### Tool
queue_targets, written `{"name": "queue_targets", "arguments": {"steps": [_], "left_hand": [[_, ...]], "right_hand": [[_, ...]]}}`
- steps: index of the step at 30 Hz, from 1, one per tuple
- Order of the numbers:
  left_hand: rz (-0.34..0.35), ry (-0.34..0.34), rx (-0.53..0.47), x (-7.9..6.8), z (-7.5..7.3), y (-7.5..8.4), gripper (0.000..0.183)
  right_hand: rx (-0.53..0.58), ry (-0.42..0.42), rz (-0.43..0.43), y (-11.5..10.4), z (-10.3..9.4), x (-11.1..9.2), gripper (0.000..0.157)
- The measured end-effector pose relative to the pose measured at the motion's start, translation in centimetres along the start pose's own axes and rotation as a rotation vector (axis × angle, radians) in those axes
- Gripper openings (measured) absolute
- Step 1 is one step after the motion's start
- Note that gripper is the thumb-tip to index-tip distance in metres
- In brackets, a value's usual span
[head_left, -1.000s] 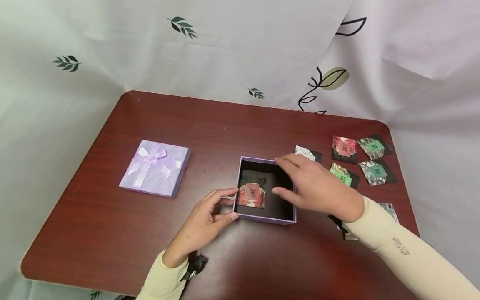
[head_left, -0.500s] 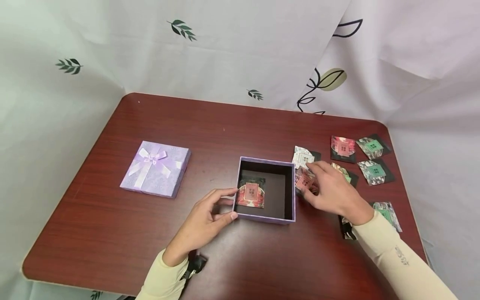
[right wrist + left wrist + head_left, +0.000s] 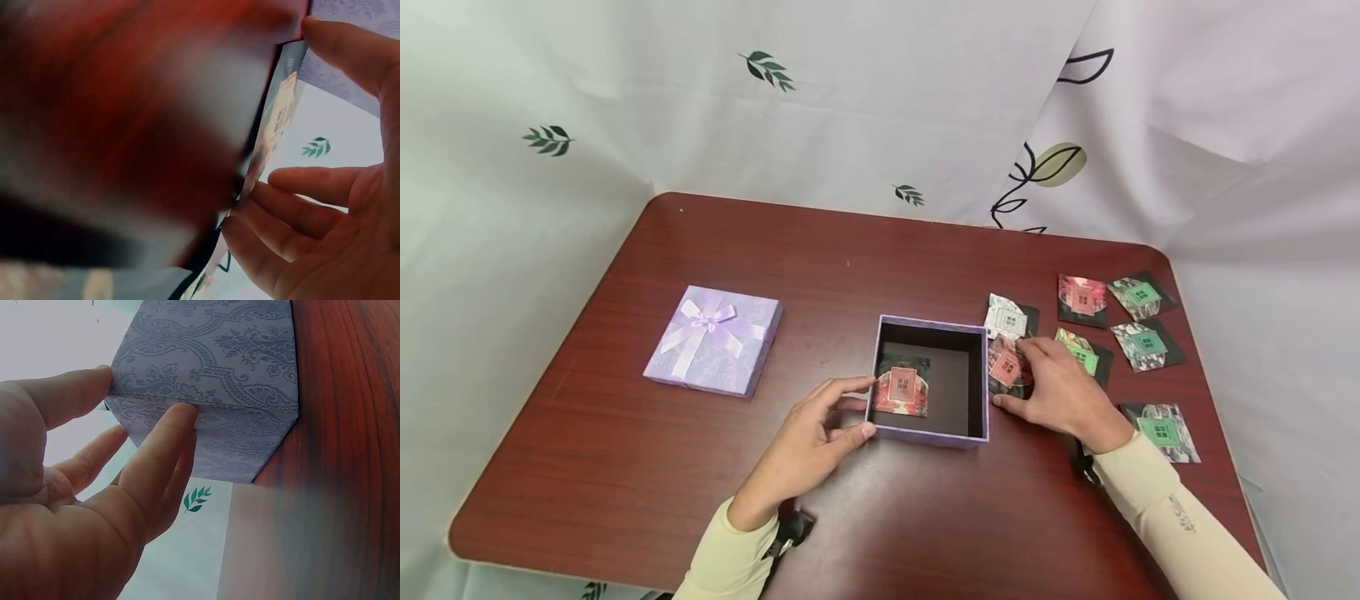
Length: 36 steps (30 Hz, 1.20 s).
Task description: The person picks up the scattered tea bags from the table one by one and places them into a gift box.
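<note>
A purple-edged open box (image 3: 931, 437) with a dark inside stands mid-table. One flat sachet with a red label (image 3: 902, 385) lies at its left inside. My left hand (image 3: 808, 446) rests its fingertips and thumb on the box's left wall; the left wrist view shows them against the patterned box side (image 3: 206, 356). To the right of the box, my right hand (image 3: 1063, 387) spans another red-labelled sachet (image 3: 1006, 367) on the table. In the right wrist view its thumb and fingers are at the edges of that sachet (image 3: 275, 119).
A purple lid with a ribbon bow (image 3: 715, 342) lies at left. A white-labelled sachet (image 3: 1009, 318) is just beyond the right hand. Several more sachets, including a red one (image 3: 1082, 300) and a green-labelled one (image 3: 1161, 431), lie along the right side of the table (image 3: 760, 242).
My right hand has moved from over the box's right side out to the red-labelled sachet beside it. My left hand has stayed at the box, and the sachet inside has not moved.
</note>
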<state>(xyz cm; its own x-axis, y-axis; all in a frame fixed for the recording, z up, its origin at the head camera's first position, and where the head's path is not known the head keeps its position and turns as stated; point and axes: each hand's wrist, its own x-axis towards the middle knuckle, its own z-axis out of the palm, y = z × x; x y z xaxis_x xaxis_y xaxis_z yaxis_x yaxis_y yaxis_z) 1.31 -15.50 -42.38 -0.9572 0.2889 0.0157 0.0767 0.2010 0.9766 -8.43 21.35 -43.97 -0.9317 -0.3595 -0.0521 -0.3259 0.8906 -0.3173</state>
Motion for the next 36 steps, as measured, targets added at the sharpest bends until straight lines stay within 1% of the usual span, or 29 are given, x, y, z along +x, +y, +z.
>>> {"name": "queue_targets", "arguments": {"steps": [6,13,18,23,29,32,36], "left_hand": [[-0.025,-0.008,-0.027,0.1,0.1,0.0,0.057],[-0.043,-0.007,-0.019,0.1,0.1,0.2,0.055],[-0.048,-0.008,-0.028,0.1,0.1,0.1,0.055],[-0.048,-0.015,-0.036,0.2,0.2,0.1,0.055],[-0.047,-0.015,-0.040,0.1,0.2,0.1,0.055],[-0.045,-0.010,-0.039,0.1,0.1,0.1,0.055],[-0.042,-0.007,-0.037,0.1,0.1,0.2,0.055]], "right_hand": [[-0.010,0.016,-0.016,0.0,0.2,0.0,0.089],[-0.042,0.026,-0.052,-0.1,0.4,0.1,0.093],[-0.058,0.016,-0.075,-0.3,0.3,0.1,0.087],[-0.046,0.014,-0.059,-0.3,0.0,0.0,0.086],[-0.043,0.051,-0.067,-0.1,-0.5,-0.1,0.084],[-0.044,0.059,-0.072,-0.1,-1.0,-0.2,0.084],[-0.050,0.049,-0.071,-0.3,-1.9,-0.3,0.086]]}}
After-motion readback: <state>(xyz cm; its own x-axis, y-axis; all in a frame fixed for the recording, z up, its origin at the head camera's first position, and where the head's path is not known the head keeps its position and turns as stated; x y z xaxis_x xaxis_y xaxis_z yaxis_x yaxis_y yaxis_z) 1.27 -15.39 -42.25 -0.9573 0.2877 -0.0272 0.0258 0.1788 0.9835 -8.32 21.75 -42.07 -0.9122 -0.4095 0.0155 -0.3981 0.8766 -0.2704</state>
